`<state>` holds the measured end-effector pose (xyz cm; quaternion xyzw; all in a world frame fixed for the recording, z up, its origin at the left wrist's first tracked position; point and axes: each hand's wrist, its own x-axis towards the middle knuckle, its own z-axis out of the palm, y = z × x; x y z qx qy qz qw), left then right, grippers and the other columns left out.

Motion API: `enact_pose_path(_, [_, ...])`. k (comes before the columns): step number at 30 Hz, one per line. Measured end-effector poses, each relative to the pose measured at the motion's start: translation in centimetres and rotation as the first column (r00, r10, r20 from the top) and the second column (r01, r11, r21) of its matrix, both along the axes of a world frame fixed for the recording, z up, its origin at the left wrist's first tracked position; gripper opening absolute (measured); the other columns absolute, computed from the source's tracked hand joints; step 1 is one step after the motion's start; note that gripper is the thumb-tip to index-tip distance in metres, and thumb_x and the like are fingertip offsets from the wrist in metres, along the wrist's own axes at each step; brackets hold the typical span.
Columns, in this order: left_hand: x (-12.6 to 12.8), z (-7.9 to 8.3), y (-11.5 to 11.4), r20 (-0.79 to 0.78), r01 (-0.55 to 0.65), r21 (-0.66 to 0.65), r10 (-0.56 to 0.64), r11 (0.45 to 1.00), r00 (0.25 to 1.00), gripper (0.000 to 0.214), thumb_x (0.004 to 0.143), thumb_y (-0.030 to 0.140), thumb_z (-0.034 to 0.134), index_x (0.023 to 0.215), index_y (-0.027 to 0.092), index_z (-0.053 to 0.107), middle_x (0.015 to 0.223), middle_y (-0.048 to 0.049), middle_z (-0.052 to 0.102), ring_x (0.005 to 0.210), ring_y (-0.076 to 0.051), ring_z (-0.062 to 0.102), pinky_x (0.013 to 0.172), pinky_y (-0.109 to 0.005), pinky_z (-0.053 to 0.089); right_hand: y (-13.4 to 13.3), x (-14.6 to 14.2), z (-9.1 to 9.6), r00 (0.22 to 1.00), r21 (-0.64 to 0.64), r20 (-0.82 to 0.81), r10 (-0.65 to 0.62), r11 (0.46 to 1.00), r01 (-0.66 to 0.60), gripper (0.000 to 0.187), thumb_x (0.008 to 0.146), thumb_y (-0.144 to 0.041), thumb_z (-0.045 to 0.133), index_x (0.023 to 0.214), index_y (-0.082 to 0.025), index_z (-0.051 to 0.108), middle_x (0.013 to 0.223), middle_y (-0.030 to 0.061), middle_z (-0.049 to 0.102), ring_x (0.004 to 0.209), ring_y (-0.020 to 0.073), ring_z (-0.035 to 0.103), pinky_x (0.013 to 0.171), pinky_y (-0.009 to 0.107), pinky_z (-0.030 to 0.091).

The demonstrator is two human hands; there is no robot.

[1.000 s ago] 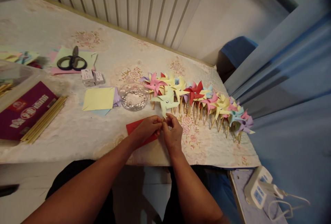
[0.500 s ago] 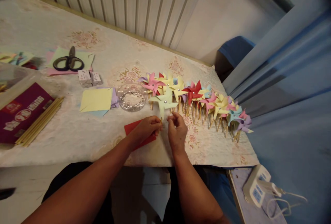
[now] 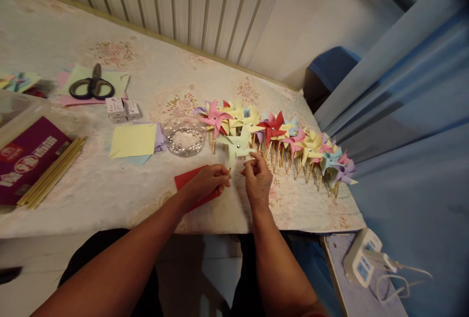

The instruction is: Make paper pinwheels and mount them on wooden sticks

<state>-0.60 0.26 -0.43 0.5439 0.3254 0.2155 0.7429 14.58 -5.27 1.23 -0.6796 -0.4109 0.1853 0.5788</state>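
Left hand (image 3: 208, 180) pinched on thin stick (image 3: 229, 172); pale green pinwheel (image 3: 239, 146) just above it. Right hand (image 3: 259, 180) nearby, fingers half-curled, can't tell if gripping anything. Red paper (image 3: 184, 178) under left hand on floral-covered counter (image 3: 146, 200). Beyond: clear dish (image 3: 185, 152) with small shiny pieces, pinwheel row (image 3: 273, 127) to right. Farther left: yellow paper (image 3: 132, 140), scissors (image 3: 92, 87).
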Motion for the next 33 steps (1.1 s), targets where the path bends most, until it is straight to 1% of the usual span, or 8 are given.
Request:
enact_pose_path(4, [0.0,0.1,0.0,0.006,0.004,-0.012,-0.004,1.0,1.0,0.014,0.075,0.028,0.062,0.082,0.018,0.055,0.073,-0.0006,0.065,0.049,-0.008,0.05,0.05,-0.024,0.039,0.0,-0.3,-0.3,1.0,0.016,0.023,0.016,1.0,-0.017,0.027,0.085,-0.027,0.058,0.111,-0.023,0.066,0.07,-0.0058,0.055,0.06,0.0115,0.056,0.063,0.025,0.048])
enact_pose_path(11, [-0.1,-0.1,0.0,-0.029,0.001,0.032,0.0,0.999,1.0,0.011,0.076,0.027,0.06,0.078,0.017,0.057,0.071,-0.0005,0.064,0.051,-0.008,0.05,0.053,-0.023,0.04,-0.2,-0.5,-0.6,0.997,0.018,0.078,0.03,0.999,-0.032,0.026,0.086,-0.028,0.056,0.109,-0.02,0.065,0.069,-0.006,0.054,0.058,0.0114,0.057,0.061,0.025,0.048])
enact_pose_path(19, [-0.1,-0.1,0.0,-0.001,-0.013,-0.008,0.013,1.0,1.0,0.012,0.074,0.027,0.061,0.078,0.017,0.055,0.071,0.0002,0.064,0.05,-0.008,0.049,0.053,-0.023,0.039,-0.5,-1.4,0.0,0.995,-0.018,0.081,0.052,0.999,-0.05,0.027,0.084,-0.027,0.053,0.108,-0.019,0.065,0.068,-0.0058,0.056,0.055,0.0111,0.058,0.059,0.025,0.049])
enact_pose_path(22, [-0.1,-0.2,0.0,-0.005,-0.015,-0.002,0.015,1.0,1.0,0.01,0.073,0.025,0.061,0.078,0.017,0.056,0.068,0.001,0.063,0.05,-0.008,0.048,0.053,-0.023,0.037,-0.6,-1.8,0.0,0.995,-0.026,0.068,0.078,0.997,-0.076,0.029,0.083,-0.025,0.052,0.109,-0.018,0.064,0.066,-0.0068,0.056,0.052,0.0108,0.058,0.058,0.025,0.049])
enact_pose_path(26, [-0.1,-0.3,0.1,-0.003,-0.009,0.019,0.009,1.0,1.0,0.009,0.074,0.025,0.061,0.076,0.017,0.057,0.059,0.0029,0.057,0.05,-0.009,0.048,0.053,-0.023,0.035,-0.8,-2.1,-0.3,0.991,-0.036,0.084,0.104,0.994,-0.102,0.031,0.084,-0.025,0.052,0.111,-0.018,0.064,0.063,-0.0072,0.056,0.052,0.011,0.056,0.057,0.025,0.048])
enact_pose_path(29, [-0.2,-0.3,0.2,-0.008,-0.015,0.028,0.015,0.999,1.0,0.009,0.075,0.026,0.061,0.076,0.017,0.057,0.059,0.0026,0.057,0.05,-0.009,0.048,0.052,-0.023,0.034,-0.8,-2.2,-0.5,0.988,-0.041,0.109,0.111,0.993,-0.107,0.03,0.085,-0.026,0.053,0.112,-0.018,0.064,0.062,-0.0077,0.054,0.052,0.0109,0.054,0.058,0.025,0.047])
enact_pose_path(31, [-0.2,-0.4,0.2,-0.01,-0.019,0.028,0.019,0.999,1.0,0.01,0.075,0.026,0.061,0.076,0.017,0.058,0.062,0.0017,0.059,0.05,-0.009,0.048,0.052,-0.023,0.035,-0.9,-2.0,-0.3,0.986,-0.04,0.132,0.098,0.995,-0.093,0.03,0.086,-0.026,0.053,0.113,-0.018,0.065,0.062,-0.0073,0.055,0.053,0.011,0.054,0.059,0.025,0.048])
enact_pose_path(33, [-0.2,-0.4,0.2,-0.001,-0.029,0.023,0.029,0.999,1.0,0.01,0.075,0.026,0.06,0.077,0.017,0.058,0.066,0.0003,0.062,0.05,-0.009,0.049,0.052,-0.023,0.036,-1.0,-1.8,-0.1,0.984,-0.02,0.178,0.022,1.0,-0.019,0.028,0.087,-0.026,0.053,0.11,-0.018,0.066,0.066,-0.0053,0.059,0.056,0.0117,0.055,0.062,0.026,0.048])
